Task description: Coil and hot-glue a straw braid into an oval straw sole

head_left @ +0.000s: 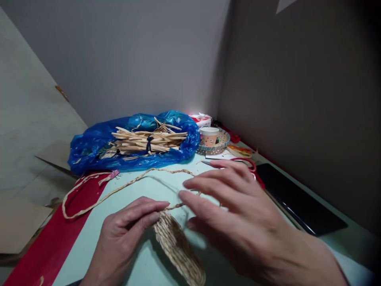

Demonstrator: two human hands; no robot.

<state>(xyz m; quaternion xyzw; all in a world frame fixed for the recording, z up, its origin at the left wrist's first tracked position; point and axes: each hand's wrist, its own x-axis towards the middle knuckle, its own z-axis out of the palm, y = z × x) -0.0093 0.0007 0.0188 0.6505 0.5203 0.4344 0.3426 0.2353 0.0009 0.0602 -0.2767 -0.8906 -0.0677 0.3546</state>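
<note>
My left hand (127,226) pinches the upper end of a coiled straw-coloured woven piece (178,248) between thumb and fingers. The piece is made of rows of twisted cord and hangs down toward the lower edge of the view. From its top corner a twisted straw cord (119,190) leads behind the fingers of my right hand and loops across the table to the left. My right hand (235,210) is slightly blurred, its fingers spread apart beside the cord; whether it touches the cord is hidden.
Behind the hands, a blue plastic bag (89,143) holds a tied bundle of dry straw strips (133,139). A paper cup (209,137) stands on a round patterned tray (224,139). Red-handled scissors (248,161) and a black phone-like slab (294,198) lie at right, near the wall.
</note>
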